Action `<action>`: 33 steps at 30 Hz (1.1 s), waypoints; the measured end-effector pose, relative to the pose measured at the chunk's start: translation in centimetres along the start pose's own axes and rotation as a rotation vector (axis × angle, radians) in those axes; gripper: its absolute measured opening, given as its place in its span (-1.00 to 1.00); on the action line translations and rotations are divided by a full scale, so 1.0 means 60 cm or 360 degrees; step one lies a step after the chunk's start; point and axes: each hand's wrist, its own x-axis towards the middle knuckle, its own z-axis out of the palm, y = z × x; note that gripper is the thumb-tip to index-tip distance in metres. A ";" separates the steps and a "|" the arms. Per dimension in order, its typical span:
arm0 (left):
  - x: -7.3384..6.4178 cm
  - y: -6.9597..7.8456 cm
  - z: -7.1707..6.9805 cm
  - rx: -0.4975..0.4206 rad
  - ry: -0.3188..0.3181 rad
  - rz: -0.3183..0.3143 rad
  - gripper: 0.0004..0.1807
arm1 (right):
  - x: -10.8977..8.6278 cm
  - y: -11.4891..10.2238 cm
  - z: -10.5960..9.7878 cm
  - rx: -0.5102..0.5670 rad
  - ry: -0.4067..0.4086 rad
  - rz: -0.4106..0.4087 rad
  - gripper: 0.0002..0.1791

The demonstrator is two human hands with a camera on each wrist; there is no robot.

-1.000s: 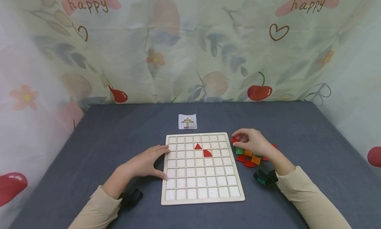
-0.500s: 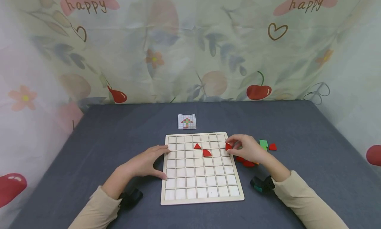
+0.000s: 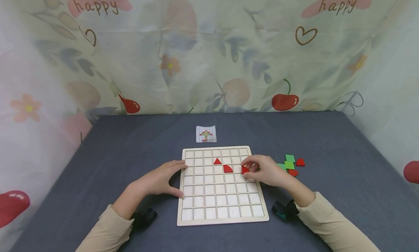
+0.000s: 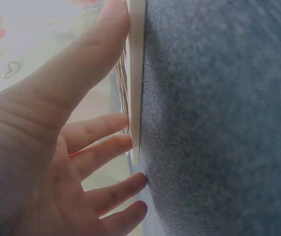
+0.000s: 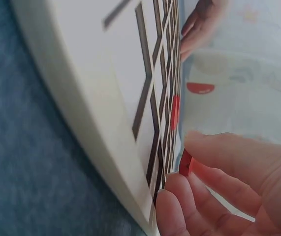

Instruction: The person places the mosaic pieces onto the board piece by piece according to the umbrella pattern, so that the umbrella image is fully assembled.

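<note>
A pale wooden grid board (image 3: 222,222) lies on the table, its squares white. Within it are a red triangle (image 3: 217,161) and a red quarter-circle tile (image 3: 227,168). My left hand (image 3: 160,178) rests at the board's left edge, thumb and fingers spread; the left wrist view shows the thumb along the rim (image 4: 137,73). Over the board's right columns, my right hand (image 3: 267,171) pinches a small red tile (image 5: 185,162) between thumb and fingers. Its full shape is partly hidden by the fingertips.
Right of the board lie loose tiles: green squares (image 3: 289,158), a red tile (image 3: 300,162) and another red one (image 3: 293,172), some hidden behind my right hand. A small pattern card (image 3: 206,134) sits beyond the board. A printed curtain (image 3: 209,55) hangs at the back.
My right hand has carried the red tile leftward and nearer from the loose tiles to over the board's right side. The left hand has stayed at the board's edge.
</note>
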 end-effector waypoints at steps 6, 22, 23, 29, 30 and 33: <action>0.000 -0.001 0.001 0.0004 0.0009 0.0011 0.01 | 0.002 -0.006 0.009 -0.0042 -0.0029 -0.0008 -0.72; 0.000 0.001 0.001 -0.0001 0.0005 -0.0001 0.02 | 0.009 -0.017 0.024 -0.0139 -0.0060 -0.0012 -0.76; 0.000 0.000 0.001 0.0000 0.0006 -0.0001 0.02 | 0.010 -0.017 0.024 -0.0137 -0.0065 -0.0013 -0.76; 0.000 -0.001 0.001 -0.0005 0.0003 -0.0007 0.02 | 0.011 -0.016 0.025 -0.0098 -0.0080 -0.0027 -0.74; 0.000 0.000 0.001 -0.0007 0.0001 -0.0009 0.02 | 0.011 -0.015 0.026 -0.0094 -0.0080 -0.0031 -0.74; 0.000 0.001 0.000 -0.0013 -0.0005 -0.0019 0.03 | 0.011 -0.015 0.025 -0.0085 -0.0077 -0.0042 -0.75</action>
